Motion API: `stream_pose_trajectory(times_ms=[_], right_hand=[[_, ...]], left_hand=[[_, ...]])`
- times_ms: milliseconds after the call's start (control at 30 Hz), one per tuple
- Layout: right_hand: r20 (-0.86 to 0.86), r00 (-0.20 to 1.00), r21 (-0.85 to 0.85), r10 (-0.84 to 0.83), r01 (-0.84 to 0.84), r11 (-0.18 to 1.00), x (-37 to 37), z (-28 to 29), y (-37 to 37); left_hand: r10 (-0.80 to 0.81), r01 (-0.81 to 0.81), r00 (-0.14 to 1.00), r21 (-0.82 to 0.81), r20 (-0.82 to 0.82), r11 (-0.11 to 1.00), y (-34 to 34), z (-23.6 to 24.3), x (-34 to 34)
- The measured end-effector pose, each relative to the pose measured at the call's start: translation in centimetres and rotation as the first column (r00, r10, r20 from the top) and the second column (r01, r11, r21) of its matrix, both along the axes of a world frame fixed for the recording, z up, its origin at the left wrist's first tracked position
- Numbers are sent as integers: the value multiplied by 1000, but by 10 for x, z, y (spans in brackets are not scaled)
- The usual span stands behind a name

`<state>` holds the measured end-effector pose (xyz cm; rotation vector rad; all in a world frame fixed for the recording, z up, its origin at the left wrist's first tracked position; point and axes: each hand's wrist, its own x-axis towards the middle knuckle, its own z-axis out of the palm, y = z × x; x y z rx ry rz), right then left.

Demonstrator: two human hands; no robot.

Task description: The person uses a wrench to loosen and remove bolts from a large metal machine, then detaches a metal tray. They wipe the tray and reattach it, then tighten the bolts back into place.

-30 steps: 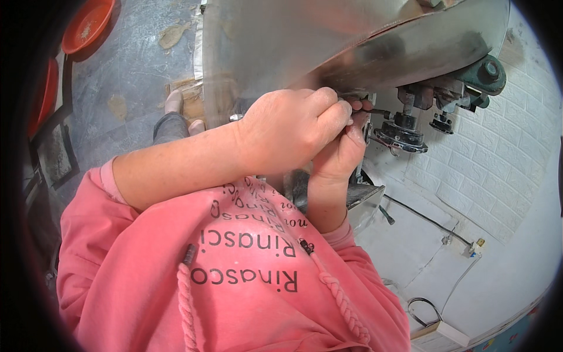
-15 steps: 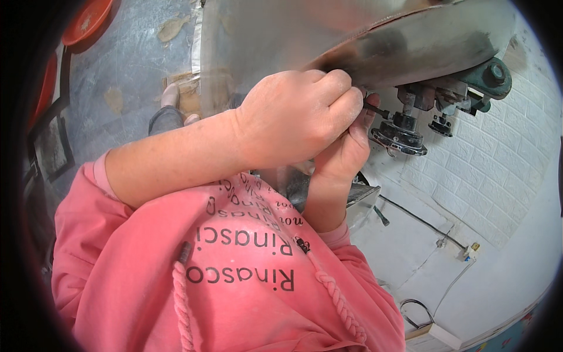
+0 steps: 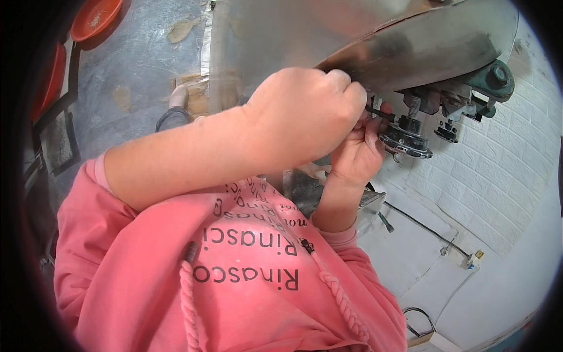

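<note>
My left hand (image 3: 308, 114) is closed in a fist, its back toward me, just in front of a smoke-grey curved metal guard (image 3: 410, 61) on a machine. Whatever it grips is hidden behind the knuckles. Below and behind it, my right hand (image 3: 359, 154) has its fingers bent up and closed near the left one; what they hold cannot be made out. One fingertip of the right hand shows beside a dark bar (image 3: 381, 111) on the machine. Close to that hand is a black ridged adjusting knob (image 3: 406, 141) on a threaded screw.
A smaller black knob (image 3: 447, 132) and a green bracket (image 3: 495, 79) are at the machine's right. White brick-patterned wall (image 3: 487, 176) lies beyond, with a cable (image 3: 428, 229) below. Red basins (image 3: 97, 20) stand on the grey floor (image 3: 141, 64) at far left. A hazy clear sheet hangs before the machine.
Both hands have shifted slightly right, closer to the black knob. More of the right palm and its fingers shows now. The whole view has also slid a little.
</note>
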<state>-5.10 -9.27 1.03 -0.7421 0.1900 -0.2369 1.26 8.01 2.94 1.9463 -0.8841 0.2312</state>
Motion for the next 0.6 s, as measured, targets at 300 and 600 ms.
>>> stream_pose_trajectory(times_ms=[300,600], right_hand=[[-231,968,58,97,-86,995,-13,3,16],[-202,929,228,309,-262,938,-19,12,10]], left_hand=[[-179,236,925,137,-337,962,-3,15,-17],[-533,192,-587,-745,-609,639,4,-5,14]])
